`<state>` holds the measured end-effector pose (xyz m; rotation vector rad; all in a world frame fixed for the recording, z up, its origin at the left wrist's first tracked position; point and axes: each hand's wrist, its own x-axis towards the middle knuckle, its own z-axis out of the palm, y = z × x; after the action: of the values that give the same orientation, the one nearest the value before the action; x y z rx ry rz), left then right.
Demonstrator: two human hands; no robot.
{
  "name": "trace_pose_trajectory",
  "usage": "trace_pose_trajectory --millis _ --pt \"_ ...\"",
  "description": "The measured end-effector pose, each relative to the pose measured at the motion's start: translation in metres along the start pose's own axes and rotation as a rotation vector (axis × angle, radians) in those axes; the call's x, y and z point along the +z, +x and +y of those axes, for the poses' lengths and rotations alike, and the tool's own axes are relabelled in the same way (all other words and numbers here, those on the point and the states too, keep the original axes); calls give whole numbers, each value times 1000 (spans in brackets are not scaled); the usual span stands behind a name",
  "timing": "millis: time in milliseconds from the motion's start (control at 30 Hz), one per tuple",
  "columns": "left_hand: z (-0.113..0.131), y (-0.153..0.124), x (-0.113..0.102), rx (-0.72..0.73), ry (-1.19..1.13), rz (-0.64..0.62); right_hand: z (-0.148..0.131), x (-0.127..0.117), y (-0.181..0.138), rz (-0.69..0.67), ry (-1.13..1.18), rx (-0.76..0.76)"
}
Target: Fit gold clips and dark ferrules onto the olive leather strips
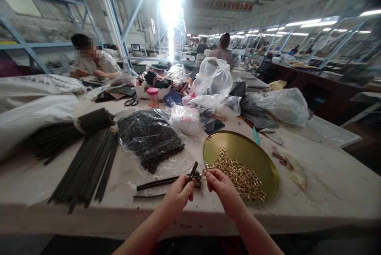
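My left hand (177, 194) is closed on a thin dark strap (193, 171) that sticks up from its fingers. My right hand (220, 186) pinches a small gold buckle (204, 173) right next to the strap's end, the two hands almost touching. Just right of them lies a round gold tray (232, 147) with a heap of several gold buckles (241, 177). Two loose dark straps (156, 183) lie on the white table (327, 183) beside my left hand.
A spread of long dark straps (86, 167) and a bundle (95, 120) lie at left, beside white sacks (32, 116). A clear bag of small dark parts (151, 138) sits in the middle. Plastic bags (211, 82), scissors (131, 102) and a pink cup (153, 97) stand behind. Other people work farther back.
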<state>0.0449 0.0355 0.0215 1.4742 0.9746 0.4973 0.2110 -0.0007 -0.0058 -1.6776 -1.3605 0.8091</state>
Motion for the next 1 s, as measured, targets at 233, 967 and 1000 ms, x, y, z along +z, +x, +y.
trace_pose_trajectory --millis 233,967,1000 --pt "2 -2 2 59 94 71 -17 27 -17 -138 698 201" --pt "5 -7 -5 -49 79 15 -20 36 -19 -199 860 258" --pt "4 -7 -6 -29 108 33 -19 37 -19 -190 822 253"
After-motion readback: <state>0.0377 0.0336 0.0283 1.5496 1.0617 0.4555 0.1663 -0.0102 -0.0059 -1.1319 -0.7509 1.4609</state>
